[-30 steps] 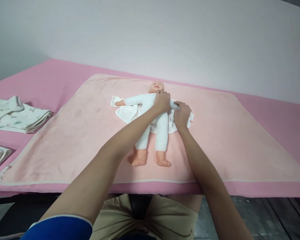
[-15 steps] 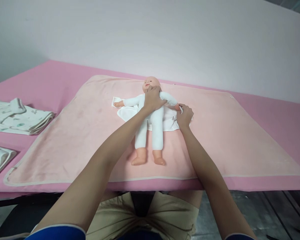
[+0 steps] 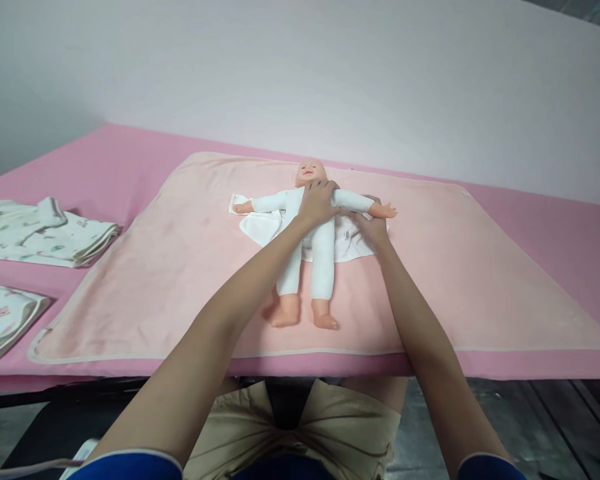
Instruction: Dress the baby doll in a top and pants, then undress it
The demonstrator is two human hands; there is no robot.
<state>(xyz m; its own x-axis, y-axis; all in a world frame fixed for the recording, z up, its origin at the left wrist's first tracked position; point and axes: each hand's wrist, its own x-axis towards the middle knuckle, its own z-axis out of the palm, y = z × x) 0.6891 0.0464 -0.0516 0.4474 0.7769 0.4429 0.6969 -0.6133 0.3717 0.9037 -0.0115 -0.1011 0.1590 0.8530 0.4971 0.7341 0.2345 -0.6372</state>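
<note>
Left hand (image 3: 320, 203) lies across the chest of the doll (image 3: 322, 250); right hand (image 3: 373, 228) sits beneath its outstretched arm, over the white garment (image 3: 353, 249). I cannot tell whether either grips. Judged step: arm positioning. Next move likely calls for steadying the doll while I gather the garment.

At the centre, the left hand (image 3: 321, 201) hides part of the chest of the doll (image 3: 323, 263). The doll's forearm partly covers the right hand (image 3: 375, 231); its grip cannot be made out. The garment (image 3: 261, 228) disappears beneath the doll, its tag (image 3: 347, 235) too small to read. The left edge cuts off two folded cloths (image 3: 55, 239), the bottom edge both blue sleeves (image 3: 130, 467).
</note>
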